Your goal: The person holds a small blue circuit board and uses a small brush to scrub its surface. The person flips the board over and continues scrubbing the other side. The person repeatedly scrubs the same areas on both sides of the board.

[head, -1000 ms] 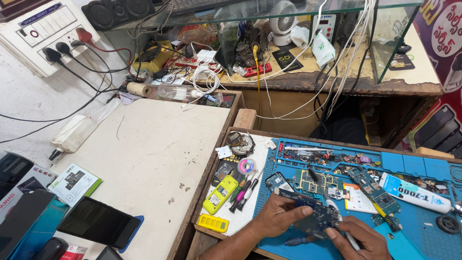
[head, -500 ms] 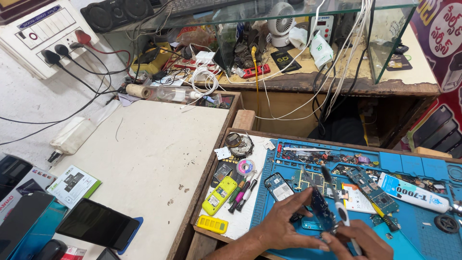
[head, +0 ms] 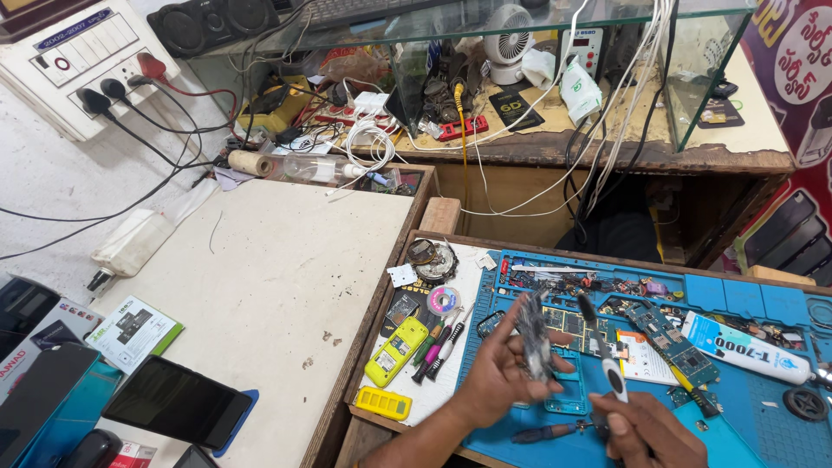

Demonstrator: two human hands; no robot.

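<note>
Left hand (head: pixel 498 377) is clamped on a dark phone board (head: pixel 533 338), tilted up on edge above the blue work mat (head: pixel 745 407). Right hand (head: pixel 646 429) grips a white-handled screwdriver (head: pixel 602 360), its dark tip pointing up just beside the board. The hands sit close together, not touching. Out from there: loose circuit boards (head: pixel 667 334) and a white glue tube (head: pixel 745 351) lie on the mat to the right, a yellow phone (head: pixel 396 351) and coloured pens (head: pixel 438 342) to the left, and a black tablet (head: pixel 178 401) rests on the pale desk (head: pixel 286 277).
</note>
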